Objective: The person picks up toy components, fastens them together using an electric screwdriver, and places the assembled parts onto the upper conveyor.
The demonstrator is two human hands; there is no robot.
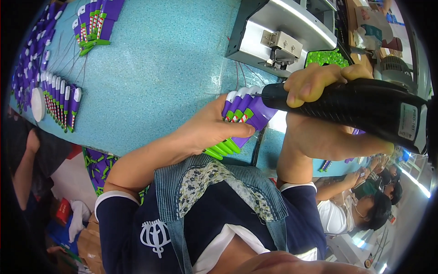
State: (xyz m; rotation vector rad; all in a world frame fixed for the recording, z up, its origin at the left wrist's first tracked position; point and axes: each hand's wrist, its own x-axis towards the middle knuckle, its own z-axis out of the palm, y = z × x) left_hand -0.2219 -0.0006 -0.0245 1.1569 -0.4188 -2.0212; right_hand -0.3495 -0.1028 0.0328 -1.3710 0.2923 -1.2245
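Note:
My left hand (211, 123) is closed round a fanned stack of purple plastic pieces (261, 113). These have white rounded tips, red-and-white striped parts and bright green ends. The thumb presses across the stack's face. In my right hand (312, 132) is a thick black electric screwdriver (356, 104), gripped with the fingers over the top and the thumb underneath. Its thin bit points left and lies at the white tips of the stack; whether it touches them I cannot tell.
A grey metal machine (285, 32) stands on the blue tabletop (169, 59), beside a tray of green parts (326, 58). More purple pieces are fanned at far left (98, 23) and near left (61, 100), by a white round disc (38, 104). Co-workers (349, 212) sit at right.

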